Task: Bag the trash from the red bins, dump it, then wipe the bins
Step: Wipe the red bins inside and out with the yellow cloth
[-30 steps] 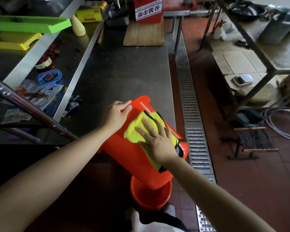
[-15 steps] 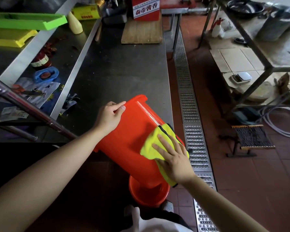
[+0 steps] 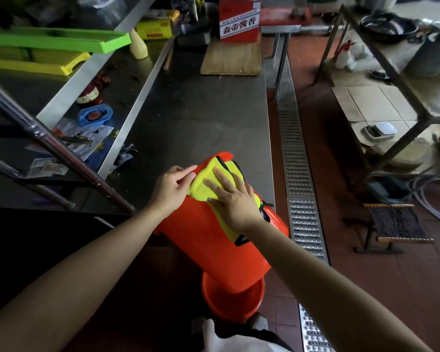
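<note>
Fingers (image 3: 221, 179) of right hand (image 3: 235, 201) spread flat, pressing yellow cloth (image 3: 214, 174) onto tilted red bin (image 3: 208, 240). Left hand (image 3: 172, 189) beside cloth, fingers straight on bin's upper end. Bin leaning against steel table (image 3: 201, 118), above second red bin (image 3: 229, 301).

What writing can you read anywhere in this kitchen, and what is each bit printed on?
"森帝酱香": white band on the red box at the far end of the steel counter.
Smaller line above it: too small to read.
Yellow box: red print, blurred.
Jar label and papers on the shelf: unreadable.
</note>
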{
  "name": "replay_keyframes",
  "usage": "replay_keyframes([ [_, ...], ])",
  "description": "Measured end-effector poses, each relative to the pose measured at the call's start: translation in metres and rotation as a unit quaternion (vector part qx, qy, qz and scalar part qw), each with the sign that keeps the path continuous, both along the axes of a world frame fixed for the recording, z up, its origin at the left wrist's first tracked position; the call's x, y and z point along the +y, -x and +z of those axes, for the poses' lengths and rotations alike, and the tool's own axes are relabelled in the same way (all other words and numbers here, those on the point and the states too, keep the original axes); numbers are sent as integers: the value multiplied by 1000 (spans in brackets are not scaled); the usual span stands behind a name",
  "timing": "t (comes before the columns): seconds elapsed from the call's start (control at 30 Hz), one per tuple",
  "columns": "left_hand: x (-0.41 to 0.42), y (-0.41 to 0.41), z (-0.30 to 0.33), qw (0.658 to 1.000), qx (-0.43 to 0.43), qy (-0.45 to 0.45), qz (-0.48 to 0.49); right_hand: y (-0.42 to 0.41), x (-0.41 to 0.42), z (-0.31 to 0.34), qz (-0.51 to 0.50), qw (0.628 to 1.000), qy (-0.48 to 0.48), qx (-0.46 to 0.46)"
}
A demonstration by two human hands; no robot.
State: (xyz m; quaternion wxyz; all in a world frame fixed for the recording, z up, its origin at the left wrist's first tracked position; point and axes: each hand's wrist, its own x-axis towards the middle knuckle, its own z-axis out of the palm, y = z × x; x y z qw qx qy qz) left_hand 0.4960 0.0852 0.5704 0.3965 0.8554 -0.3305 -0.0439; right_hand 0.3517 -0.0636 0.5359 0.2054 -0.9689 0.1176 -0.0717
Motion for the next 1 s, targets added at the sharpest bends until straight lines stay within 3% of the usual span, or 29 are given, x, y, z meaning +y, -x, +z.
replay_keyframes([
  [0.2, 9, 8, -1, 999, 12, 8, -30, 79, 17, -36, 4, 996, 61, -65],
  [0.37, -23, 10, 9, 988, -42, -132, -66, 89, 26, -41, -6, 994, 86, -67],
  [0.53, -97, -5, 29, 960, 29, -278, -26, 94, 38, -42, 20, 994, 101, -43],
  [0.6, -109, -2, 25, 953, 55, -297, -25, 96, 42, -42, 29, 994, 102, -35],
  [0.77, -94, 12, 22, 964, -6, -264, -28, 95, 33, -31, 23, 997, 65, -36],
  [0.9, -73, 12, 45, 989, 10, -128, -73, 77, 13, -2, -3, 995, 83, -53],
  [1.0, -56, 15, 57, 994, 74, -15, -84, 58, 0, 23, -14, 992, 117, -54],
])
